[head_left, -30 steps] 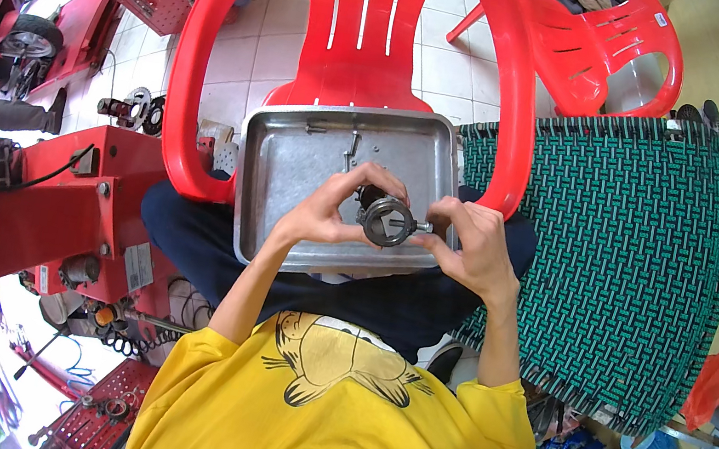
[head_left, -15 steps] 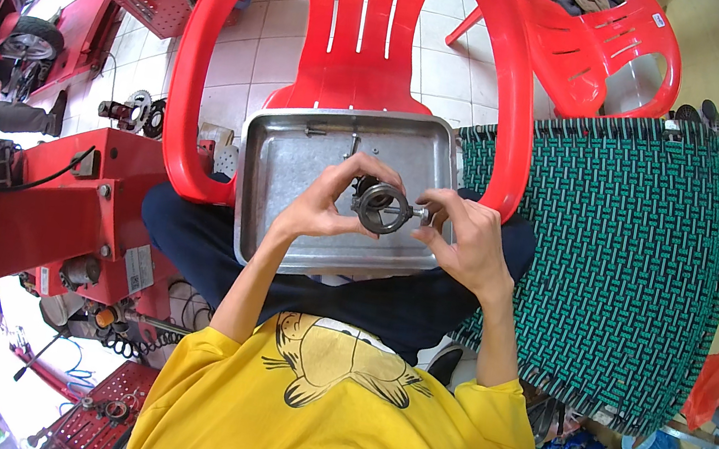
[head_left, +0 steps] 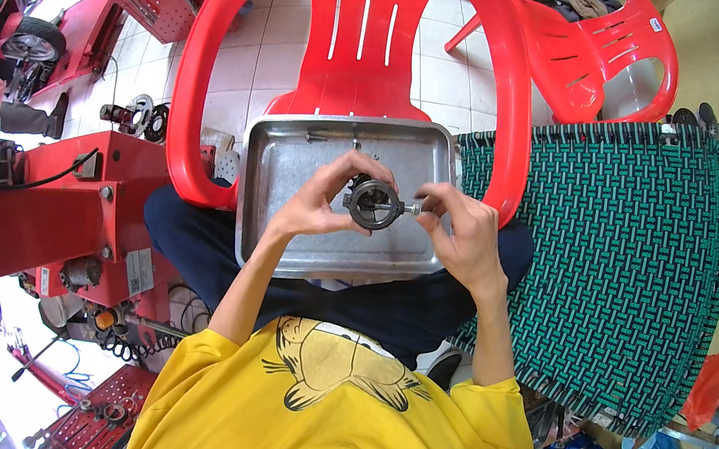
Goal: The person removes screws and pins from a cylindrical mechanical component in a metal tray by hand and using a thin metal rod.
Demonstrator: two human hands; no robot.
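Note:
A dark metal ring-shaped part (head_left: pixel 370 219) with a round opening is gripped in my left hand (head_left: pixel 327 196), thumb below and fingers curled over its top. The fingers hide part of its far side. From the ring's right side sticks a bright threaded bolt (head_left: pixel 411 208); a thin rod shows inside the opening. My right hand (head_left: pixel 463 229) has thumb and forefinger bent around the bolt's outer end, which they partly cover. Both hands are above a shallow metal tray (head_left: pixel 283 241). Small metal pieces (head_left: pixel 318 137) lie near the tray's far edge.
The tray rests between my legs and a red plastic chair (head_left: pixel 352 84). A green woven lounger (head_left: pixel 614 263) stands to the right. On the left is a red metal frame (head_left: pixel 27 212) with a black cable. Another red chair (head_left: pixel 579 62) stands at the far right.
The ring has shifted slightly left and turned, so the rod across its opening shows more. My right fingers have moved a little at the bolt's end.

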